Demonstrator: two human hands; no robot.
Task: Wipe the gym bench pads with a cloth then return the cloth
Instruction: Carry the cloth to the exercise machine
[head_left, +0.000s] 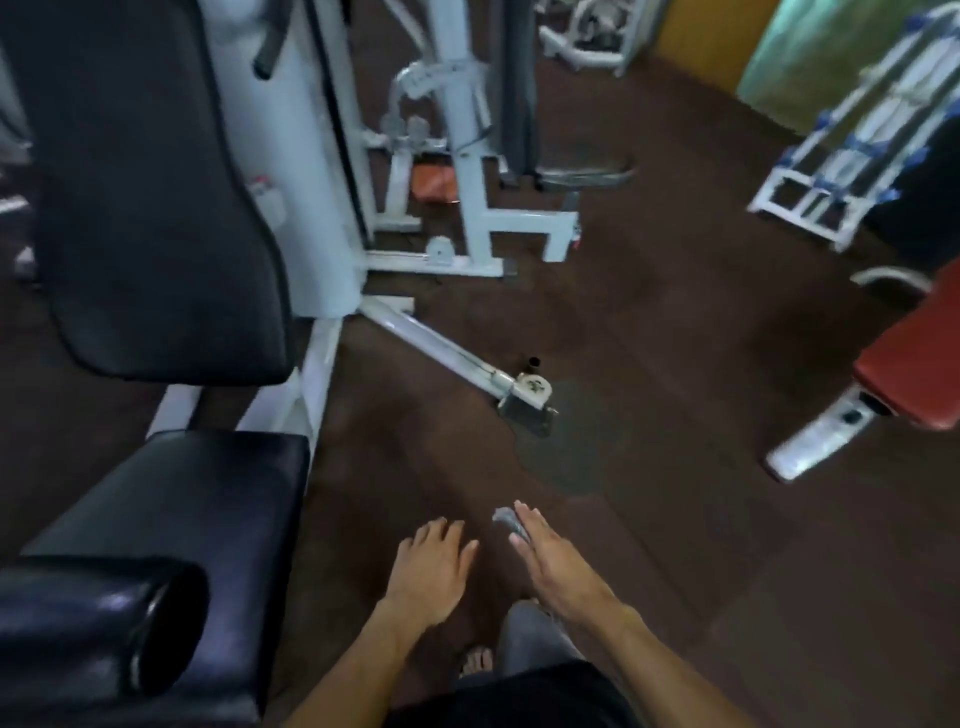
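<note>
A black seat pad (197, 499) of a white-framed gym machine sits at the lower left, with a tall black back pad (150, 197) above it and a black roller pad (98, 623) in front. My left hand (428, 569) hovers palm down over the floor, fingers apart, holding nothing. To its right, my right hand (553, 564) holds a small grey cloth (509, 519) that pokes out by the fingertips. Both hands are to the right of the seat pad and apart from it.
The white machine frame (457, 208) and a slanted floor bar (447, 353) stand ahead. A red bench pad (914, 364) is at the right edge, with a white rack (852, 140) behind it. An orange object (434, 182) lies under the frame. Brown floor (675, 364) spreads between them.
</note>
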